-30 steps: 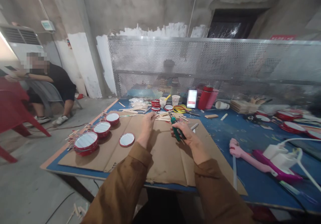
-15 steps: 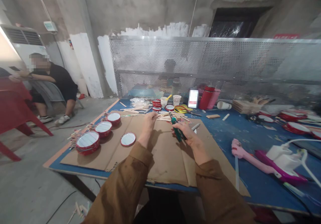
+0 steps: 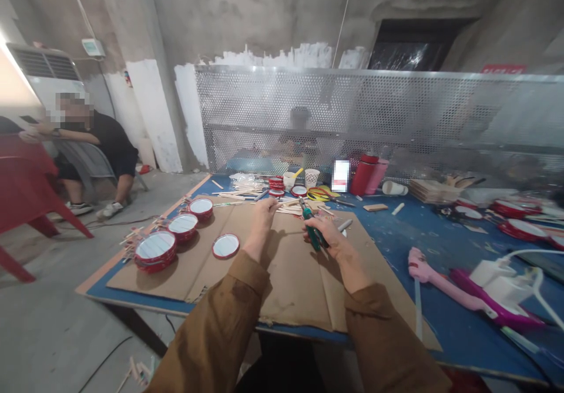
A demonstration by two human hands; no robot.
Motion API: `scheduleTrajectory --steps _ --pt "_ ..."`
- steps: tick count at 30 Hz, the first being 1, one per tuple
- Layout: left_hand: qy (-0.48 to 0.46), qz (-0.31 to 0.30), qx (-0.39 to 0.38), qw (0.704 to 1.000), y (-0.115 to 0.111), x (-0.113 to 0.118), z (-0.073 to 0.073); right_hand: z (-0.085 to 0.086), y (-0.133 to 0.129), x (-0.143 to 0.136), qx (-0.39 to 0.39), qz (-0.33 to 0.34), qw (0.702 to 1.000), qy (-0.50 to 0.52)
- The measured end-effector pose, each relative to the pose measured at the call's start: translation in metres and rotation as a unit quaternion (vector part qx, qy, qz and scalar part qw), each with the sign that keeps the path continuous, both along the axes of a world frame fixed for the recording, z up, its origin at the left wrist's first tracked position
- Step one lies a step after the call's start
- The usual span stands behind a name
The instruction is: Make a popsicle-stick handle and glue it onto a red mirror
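My right hand [image 3: 328, 234] is closed around the green handles of a pair of pliers [image 3: 314, 234], whose metal jaws point up and away. My left hand [image 3: 264, 214] is closed in a pinch over the cardboard [image 3: 295, 281]; what its fingers hold is too small to make out. One round red-rimmed disc [image 3: 226, 246] lies flat on the cardboard, left of my left hand. Stacks of similar discs [image 3: 155, 252] stand along the cardboard's left side, with thin sticks beside them. Loose wooden sticks [image 3: 240, 194] lie beyond my hands.
Behind are paper cups [image 3: 312, 177], a red bottle [image 3: 363, 174], a lit phone [image 3: 340, 175] and yellow-handled scissors [image 3: 324, 193]. A pink glue gun [image 3: 449, 284] and white plugs [image 3: 497, 278] lie at right. A person [image 3: 106, 140] sits at far left, beyond the table.
The small stick-like piece seen at my left fingertips earlier is no longer clear. Both hands stay almost in place, and the view has shifted slightly.
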State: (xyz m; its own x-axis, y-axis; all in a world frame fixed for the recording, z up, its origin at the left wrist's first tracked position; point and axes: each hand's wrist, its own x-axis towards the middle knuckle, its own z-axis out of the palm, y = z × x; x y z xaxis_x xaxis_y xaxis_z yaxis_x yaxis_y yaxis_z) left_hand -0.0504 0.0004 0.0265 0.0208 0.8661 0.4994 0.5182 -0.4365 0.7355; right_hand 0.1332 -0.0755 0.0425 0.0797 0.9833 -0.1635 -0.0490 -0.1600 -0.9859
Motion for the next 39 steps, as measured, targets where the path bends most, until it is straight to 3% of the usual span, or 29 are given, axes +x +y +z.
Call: scheduleTrajectory --steps 14,39 --pt "0.016 0.007 0.007 1.0 -0.0013 0.0013 -0.0015 -0.003 0.0027 0.0011 0.011 0.03 0.999 -0.001" --pt "-0.006 0.009 0.004 1.0 0.0015 0.0026 -0.0041 0.0004 0.0021 0.0001 -0.009 0.012 1.0 0.004"
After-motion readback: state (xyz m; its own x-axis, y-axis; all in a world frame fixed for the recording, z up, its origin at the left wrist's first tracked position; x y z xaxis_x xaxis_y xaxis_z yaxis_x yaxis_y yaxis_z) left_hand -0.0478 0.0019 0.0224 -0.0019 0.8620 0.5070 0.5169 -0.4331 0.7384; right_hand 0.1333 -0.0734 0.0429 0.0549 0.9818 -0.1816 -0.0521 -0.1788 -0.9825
